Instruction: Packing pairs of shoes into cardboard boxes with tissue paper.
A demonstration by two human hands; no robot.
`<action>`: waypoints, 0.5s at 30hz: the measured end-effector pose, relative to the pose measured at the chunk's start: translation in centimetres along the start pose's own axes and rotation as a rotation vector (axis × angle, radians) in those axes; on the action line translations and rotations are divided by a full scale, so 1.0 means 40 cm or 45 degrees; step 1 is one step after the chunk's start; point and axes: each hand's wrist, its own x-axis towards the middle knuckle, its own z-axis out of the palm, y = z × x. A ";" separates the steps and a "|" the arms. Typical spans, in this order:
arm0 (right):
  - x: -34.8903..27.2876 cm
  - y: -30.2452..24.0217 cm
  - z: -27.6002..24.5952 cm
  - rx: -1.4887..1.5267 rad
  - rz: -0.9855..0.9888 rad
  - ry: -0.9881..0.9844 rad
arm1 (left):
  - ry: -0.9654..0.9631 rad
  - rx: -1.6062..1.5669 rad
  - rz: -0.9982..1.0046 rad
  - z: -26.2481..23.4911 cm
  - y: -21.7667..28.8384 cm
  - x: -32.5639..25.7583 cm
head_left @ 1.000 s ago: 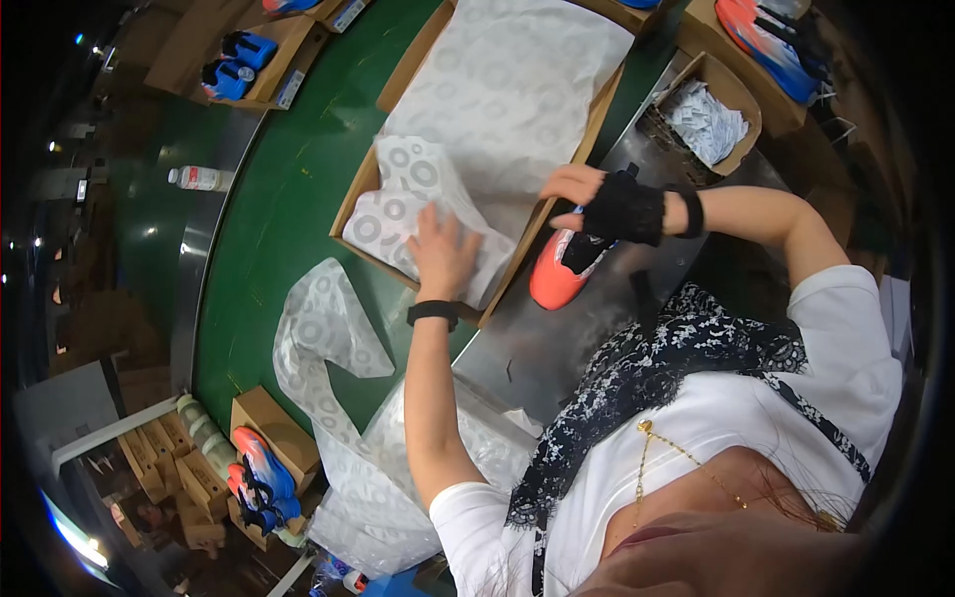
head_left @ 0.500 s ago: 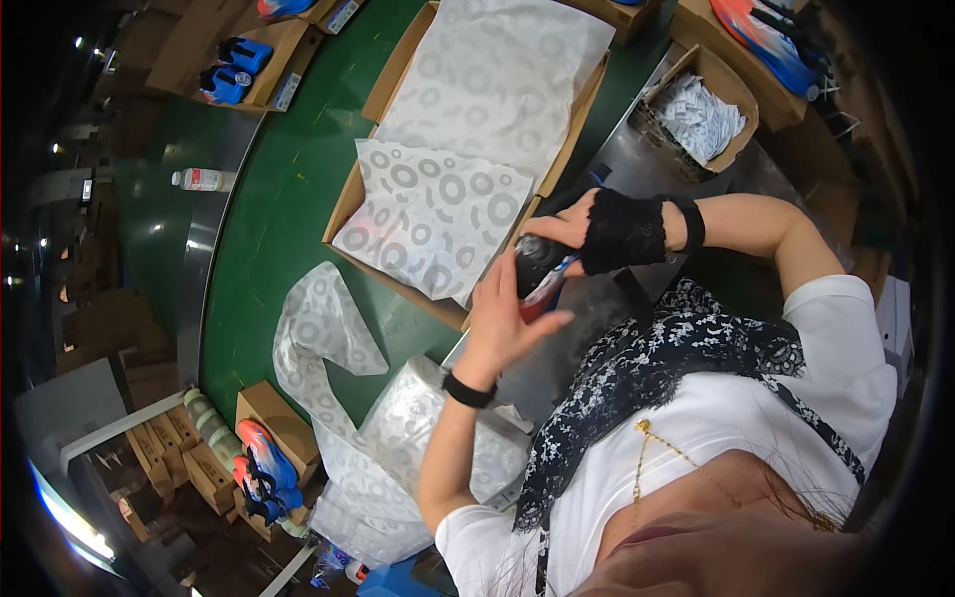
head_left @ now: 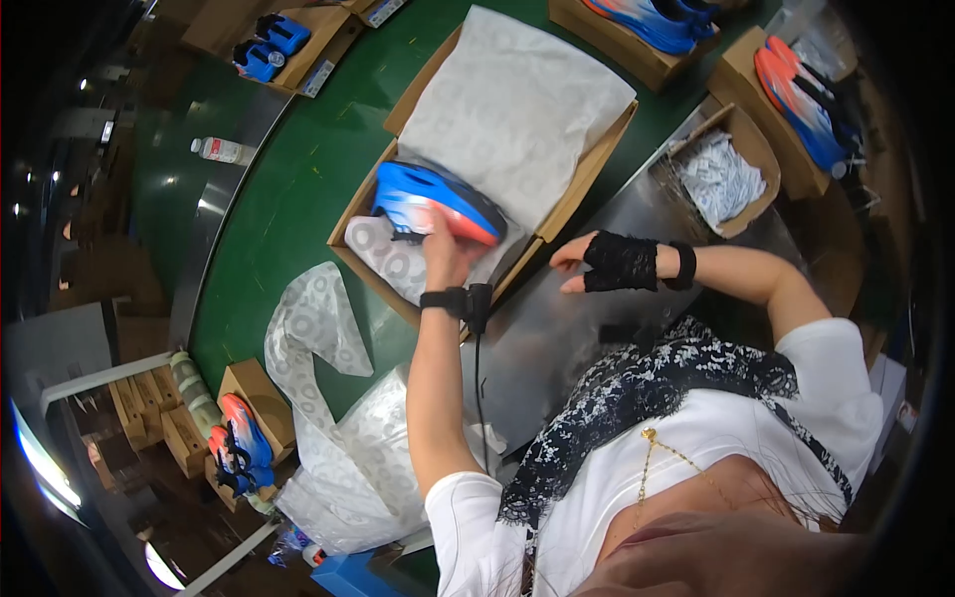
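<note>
My left hand (head_left: 448,251) grips a blue, white and orange sports shoe (head_left: 430,195) at its side. The shoe lies over a cardboard shoebox (head_left: 617,132) lined with patterned tissue paper (head_left: 512,104), one sheet of which spreads past the far side. Some tissue also lies under the shoe at the near end of the box. A dark strap with a cord circles my left wrist. To the right of the box, over the metal table edge, my right hand (head_left: 602,263) is open in a black fingerless lace glove, its fingers slightly bent and nothing in them.
A carton of small white paper slips (head_left: 721,179) stands at right, beside an open box with a shoe (head_left: 808,104). More boxed shoes sit at the far side and lower left. Loose tissue (head_left: 308,328) trails from a wrapped roll (head_left: 383,448) onto the green belt. A bottle (head_left: 221,150) stands left.
My left hand has carried the shoe from near my body over to the box. My right hand has let go of it and drawn away to the right.
</note>
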 end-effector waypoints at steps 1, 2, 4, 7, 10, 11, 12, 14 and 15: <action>-0.010 0.024 -0.001 0.297 0.483 -0.121 | -0.017 0.084 -0.147 0.006 -0.018 0.028; -0.001 0.056 -0.005 0.276 0.474 -0.147 | -0.035 0.225 -0.271 0.002 -0.031 0.052; 0.020 0.115 -0.033 0.898 0.955 0.147 | -0.122 0.259 -0.283 0.021 -0.030 0.057; 0.087 0.103 -0.046 1.340 0.946 0.621 | -0.125 0.158 -0.251 0.018 -0.005 0.030; 0.109 0.069 -0.022 0.769 0.575 0.796 | -0.098 0.053 0.093 -0.030 0.009 -0.032; 0.114 0.063 -0.014 0.490 0.383 0.872 | -0.133 0.008 0.422 -0.054 0.004 -0.063; 0.122 0.059 -0.002 0.004 0.136 0.913 | 0.066 -0.025 0.561 -0.075 0.010 -0.099; 0.135 0.036 0.019 -0.802 -0.054 0.741 | 0.410 -0.065 0.692 -0.134 0.034 -0.180; 0.134 0.033 0.032 -1.039 -0.046 0.558 | 0.570 -0.087 0.694 -0.159 0.033 -0.207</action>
